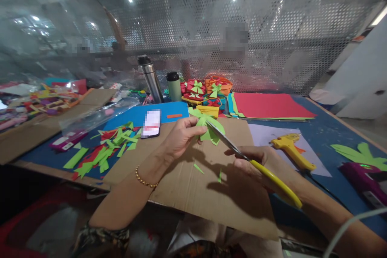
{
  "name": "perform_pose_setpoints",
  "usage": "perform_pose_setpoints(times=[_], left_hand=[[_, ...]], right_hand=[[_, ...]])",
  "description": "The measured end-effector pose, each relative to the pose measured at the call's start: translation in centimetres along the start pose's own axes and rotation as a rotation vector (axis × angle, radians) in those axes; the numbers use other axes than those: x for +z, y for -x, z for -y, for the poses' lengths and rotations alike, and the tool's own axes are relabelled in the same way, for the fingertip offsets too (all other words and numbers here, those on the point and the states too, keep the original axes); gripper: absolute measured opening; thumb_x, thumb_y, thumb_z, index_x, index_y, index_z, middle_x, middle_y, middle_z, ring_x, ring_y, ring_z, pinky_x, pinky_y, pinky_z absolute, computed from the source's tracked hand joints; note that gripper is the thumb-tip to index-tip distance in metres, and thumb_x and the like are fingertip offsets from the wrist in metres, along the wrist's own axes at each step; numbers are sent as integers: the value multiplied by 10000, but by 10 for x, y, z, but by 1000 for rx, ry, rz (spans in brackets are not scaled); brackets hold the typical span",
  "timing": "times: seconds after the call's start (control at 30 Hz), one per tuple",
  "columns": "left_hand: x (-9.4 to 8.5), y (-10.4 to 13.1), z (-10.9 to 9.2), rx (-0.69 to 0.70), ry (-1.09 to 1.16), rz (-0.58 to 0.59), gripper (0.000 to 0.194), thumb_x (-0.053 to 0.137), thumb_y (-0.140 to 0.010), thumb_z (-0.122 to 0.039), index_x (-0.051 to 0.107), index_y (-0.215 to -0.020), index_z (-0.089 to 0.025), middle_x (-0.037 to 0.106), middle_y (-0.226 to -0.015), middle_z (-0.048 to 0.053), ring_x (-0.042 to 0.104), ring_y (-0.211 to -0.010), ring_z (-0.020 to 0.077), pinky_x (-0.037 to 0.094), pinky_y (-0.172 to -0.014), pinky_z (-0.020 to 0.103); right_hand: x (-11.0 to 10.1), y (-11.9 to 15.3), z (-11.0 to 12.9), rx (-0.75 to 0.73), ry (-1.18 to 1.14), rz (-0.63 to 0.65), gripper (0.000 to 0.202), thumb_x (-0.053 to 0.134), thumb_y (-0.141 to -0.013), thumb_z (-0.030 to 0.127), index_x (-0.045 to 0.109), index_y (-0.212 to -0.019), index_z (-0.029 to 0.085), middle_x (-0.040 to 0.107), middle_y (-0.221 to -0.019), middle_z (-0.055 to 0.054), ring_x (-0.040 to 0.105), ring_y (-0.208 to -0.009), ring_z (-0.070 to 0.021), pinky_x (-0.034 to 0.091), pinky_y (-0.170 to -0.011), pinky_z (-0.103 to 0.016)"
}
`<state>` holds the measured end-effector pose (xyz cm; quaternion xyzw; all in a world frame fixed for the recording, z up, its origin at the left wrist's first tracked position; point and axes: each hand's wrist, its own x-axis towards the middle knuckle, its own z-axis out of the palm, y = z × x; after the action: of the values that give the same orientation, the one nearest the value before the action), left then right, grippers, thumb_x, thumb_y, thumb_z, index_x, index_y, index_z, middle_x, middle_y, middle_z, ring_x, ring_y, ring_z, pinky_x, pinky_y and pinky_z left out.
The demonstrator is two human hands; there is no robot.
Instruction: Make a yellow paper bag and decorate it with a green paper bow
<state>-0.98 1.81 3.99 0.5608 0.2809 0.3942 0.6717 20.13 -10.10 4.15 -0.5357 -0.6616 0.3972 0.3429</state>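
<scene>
Your left hand (pixel 183 135) pinches green paper (pixel 214 138); your right hand (pixel 260 157) grips scissors (pixel 260 169), blades (pixel 229 144) just beside the left fingers (pixel 198 130).

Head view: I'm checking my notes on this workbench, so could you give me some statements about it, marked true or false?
1. The right hand holds scissors. True.
2. The left hand holds red paper. False: it holds green paper.
3. Green scraps lie on the cardboard. True.
4. The steel flask stands right of the large red sheet. False: it stands left of it.
</scene>
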Motion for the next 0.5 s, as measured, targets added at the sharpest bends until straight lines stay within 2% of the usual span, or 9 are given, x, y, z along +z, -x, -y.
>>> perform_pose_setpoints(times=[0.3,0.5], left_hand=[[1,1,-3,25,31,2,248,883,-626,-290,702,-716,-147,616,-682,-4,537,-598,97,434,-547,240],[6,3,-2,-16,21,3,309,909,-583,-305,668,-682,-140,601,-647,-9,525,-553,84,420,-514,227]], right_hand=[[0,2,11,62,-100,53,673,685,-790,820,761,-731,154,372,-509,48,309,-459,-87,247,-418,-250],[1,3,3,63,-127,52,688,659,-803,843,731,-740,162,377,-512,58,316,-449,-80,239,-404,-238]])
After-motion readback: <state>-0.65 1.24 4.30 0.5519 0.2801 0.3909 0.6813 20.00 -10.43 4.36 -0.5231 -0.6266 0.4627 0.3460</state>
